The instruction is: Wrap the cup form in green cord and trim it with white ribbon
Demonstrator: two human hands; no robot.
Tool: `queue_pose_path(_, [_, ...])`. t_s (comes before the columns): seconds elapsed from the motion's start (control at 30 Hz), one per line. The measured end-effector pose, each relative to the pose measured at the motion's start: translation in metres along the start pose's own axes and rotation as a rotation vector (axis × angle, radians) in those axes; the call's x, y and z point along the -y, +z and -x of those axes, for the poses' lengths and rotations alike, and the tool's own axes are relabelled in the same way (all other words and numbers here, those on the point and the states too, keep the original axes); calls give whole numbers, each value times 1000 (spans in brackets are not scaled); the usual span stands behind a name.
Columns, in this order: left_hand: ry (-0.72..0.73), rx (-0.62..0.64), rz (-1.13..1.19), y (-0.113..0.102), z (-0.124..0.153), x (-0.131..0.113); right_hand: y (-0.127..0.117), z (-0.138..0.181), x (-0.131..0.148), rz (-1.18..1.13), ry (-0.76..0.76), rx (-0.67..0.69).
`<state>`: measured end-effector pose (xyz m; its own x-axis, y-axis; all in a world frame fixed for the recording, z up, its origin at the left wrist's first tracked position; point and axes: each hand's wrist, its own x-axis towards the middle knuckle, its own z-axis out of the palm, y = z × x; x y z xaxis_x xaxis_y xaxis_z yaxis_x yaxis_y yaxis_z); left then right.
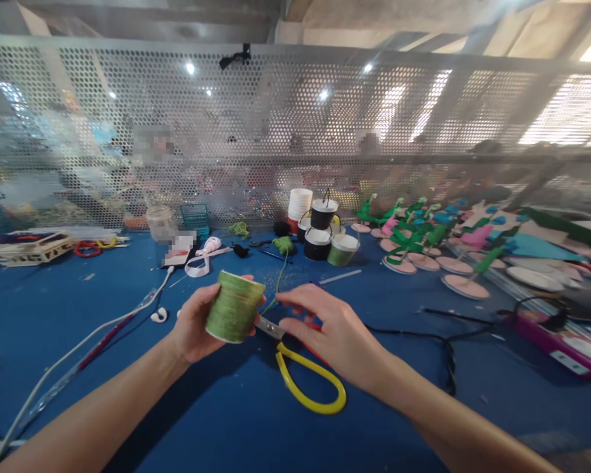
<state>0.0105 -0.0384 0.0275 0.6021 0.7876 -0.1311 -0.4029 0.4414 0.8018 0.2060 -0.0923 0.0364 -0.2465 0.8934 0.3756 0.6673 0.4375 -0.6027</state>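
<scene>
My left hand [197,322] is wrapped round a paper cup [234,309] covered in green yarn, tilted above the table. A strand of green yarn [281,276] runs from a small green yarn ball [283,246] toward the cup, bending at the fingertips of my right hand [328,322]. That hand's fingers are curled at the strand; the exact grip is partly hidden. Below it are scissors [315,387] with a yellow handle loop and some red, partly covered by the hand. Their metal part reaches close under the cup.
White-rimmed cups wrapped in black and green [318,244] stand behind, beside stacked white cups [301,202]. Several green craft plants on pink discs [465,286] fill the right. A purple power strip [556,345], black cord [423,334], white cable [103,325] and earbud case [159,315] lie around.
</scene>
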Motion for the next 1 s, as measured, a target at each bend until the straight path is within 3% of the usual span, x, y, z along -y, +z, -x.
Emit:
queue_pose_path(0.1, [-44,122,-33,1,1,10,1,-9,3,-237,-80,-73])
queue_pose_path(0.23, [-126,278,-54,0,3,23,12,-8,2,-415,-71,29])
queue_pose_path(0.37, [-215,327,-100,-4,3,31,15,1,-2,-444,-12,89])
queue_pose_path(0.53, [-283,312,-131,-8,3,35,13,4,-3,-444,-9,106])
queue_pose_path(0.83, [-198,272,-155,-7,0,32,13,4,-4,-375,-111,44])
queue_pose_path(0.9, [-153,194,-195,-7,-1,23,9,2,-6,-291,-78,-18])
queue_pose_path(1.0, [-12,-84,-259,-10,-7,4,6,-1,-6,25,108,-15])
